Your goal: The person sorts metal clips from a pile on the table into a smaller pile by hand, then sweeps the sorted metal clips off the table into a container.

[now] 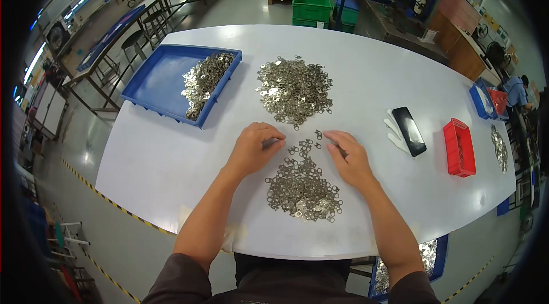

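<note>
Small flat metal ring-shaped pieces lie in two piles on the white table (171,172). My left hand (254,147) is left of the gap between the far pile (294,90) and the near pile (303,190). Its thumb and fingertips nearly meet in a pinch; whether a piece is between them is too small to tell. Across the gap, my right hand (351,158) has thumb and forefinger apart, with nothing visible between them. A few loose metal pieces (318,134) lie beside its fingertips, and others trail down to the near pile.
A blue tray (154,78) partly filled with metal pieces stands at the far left. To the right are a phone (409,131), white gloves (394,135) and a red bin (459,147). Below the table edge is another blue tray (440,258). A person (516,92) is at far right.
</note>
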`<state>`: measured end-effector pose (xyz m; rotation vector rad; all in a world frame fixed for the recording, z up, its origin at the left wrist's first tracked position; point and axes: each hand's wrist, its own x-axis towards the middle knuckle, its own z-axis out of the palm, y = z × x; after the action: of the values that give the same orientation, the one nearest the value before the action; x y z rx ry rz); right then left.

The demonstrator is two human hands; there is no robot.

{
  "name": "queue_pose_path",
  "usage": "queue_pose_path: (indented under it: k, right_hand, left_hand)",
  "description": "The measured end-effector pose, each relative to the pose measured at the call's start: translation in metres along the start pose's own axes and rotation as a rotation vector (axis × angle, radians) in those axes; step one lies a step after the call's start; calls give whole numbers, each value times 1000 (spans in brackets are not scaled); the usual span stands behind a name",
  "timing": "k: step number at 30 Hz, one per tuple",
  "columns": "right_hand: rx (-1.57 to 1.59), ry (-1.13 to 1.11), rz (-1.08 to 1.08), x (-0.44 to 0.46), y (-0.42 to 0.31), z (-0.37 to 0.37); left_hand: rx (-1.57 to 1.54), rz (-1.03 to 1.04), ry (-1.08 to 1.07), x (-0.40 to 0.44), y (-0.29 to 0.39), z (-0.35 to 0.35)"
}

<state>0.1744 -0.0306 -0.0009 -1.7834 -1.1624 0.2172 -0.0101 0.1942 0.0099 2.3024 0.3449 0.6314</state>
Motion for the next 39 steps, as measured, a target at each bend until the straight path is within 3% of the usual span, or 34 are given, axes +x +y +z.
queue_pose_path:
  k: [5, 11, 14, 17, 20, 24, 27, 30, 35, 39]
  right_hand:
    - [-227, -6, -157, 3, 8, -6]
    - [-265, -38, -177, -2, -7, -1]
    - [-218, -163, -194, -2, -5, -7]
    - [-167, -124, -136, -2, -11, -4]
    - [-229, -81, -226, -1, -9, 2]
    - [-151, -242, -255, -4, -9, -3]
    - [-142, -211, -232, -4, -10, 0]
    - [-218, -152, -228, -1, -14, 3]
    - [-101, -308, -224, -2, -4, -4]
    - [-308, -55, -196, 9, 0, -9]
  left_hand:
    - [95, -20, -10, -3, -4, 3]
    - [149, 13, -92, -4, 13, 7]
    - [138, 42, -182, -5, 15, 1]
    - [92, 54, -179, -6, 14, 4]
    - [111, 108, -147, -7, 20, 10]
    - [118, 158, -257, -9, 12, 7]
    - [63, 129, -146, -9, 16, 12]
    - [221, 147, -52, -6, 27, 17]
    - [131, 130, -138, -6, 21, 11]
    - [81, 47, -120, -3, 11, 5]
